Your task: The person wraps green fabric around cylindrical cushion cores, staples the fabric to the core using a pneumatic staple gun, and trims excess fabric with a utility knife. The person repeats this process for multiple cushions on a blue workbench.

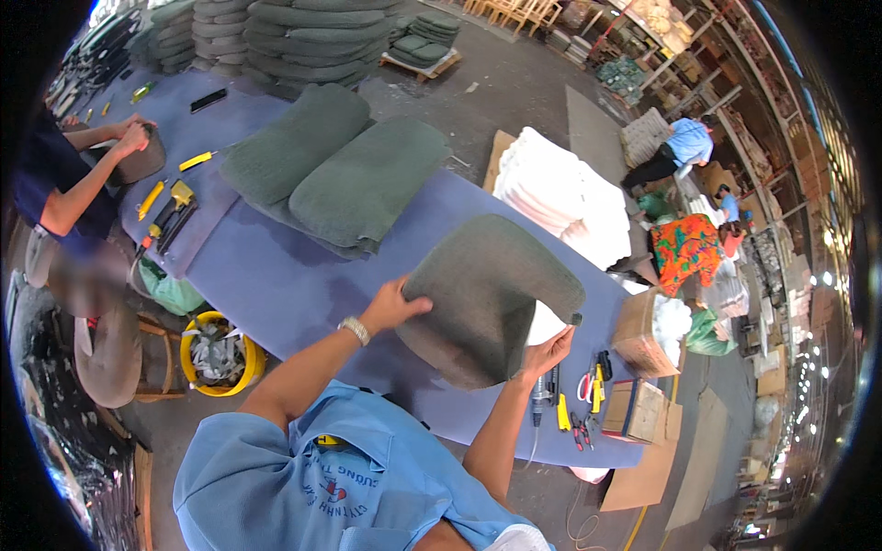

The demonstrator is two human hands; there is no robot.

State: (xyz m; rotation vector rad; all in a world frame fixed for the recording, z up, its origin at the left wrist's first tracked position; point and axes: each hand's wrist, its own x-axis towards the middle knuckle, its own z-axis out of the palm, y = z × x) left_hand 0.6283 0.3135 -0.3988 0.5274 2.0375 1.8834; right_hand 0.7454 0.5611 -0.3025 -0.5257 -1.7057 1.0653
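Note:
A dark grey fabric cushion cover [459,275] is held in front of me above the blue table, its lower right part folded open. White padding [546,321] shows at that opening. My left hand [397,306] grips the cover's left edge, thumb on top and fingers mostly hidden beneath. At the lower right edge, my right hand [548,354] is closed on the rim beside the white padding. Two grey-green cushions [367,179] lie side by side further off on the table.
On the blue table [303,298], near my right hand, lie a yellow cutter [563,413], scissors [585,386] and pliers [579,430]. White foam sheets [560,197] are stacked beyond. Boxes [643,331] stand right. A yellow bucket [220,354] of scraps stands left, near a co-worker [73,184].

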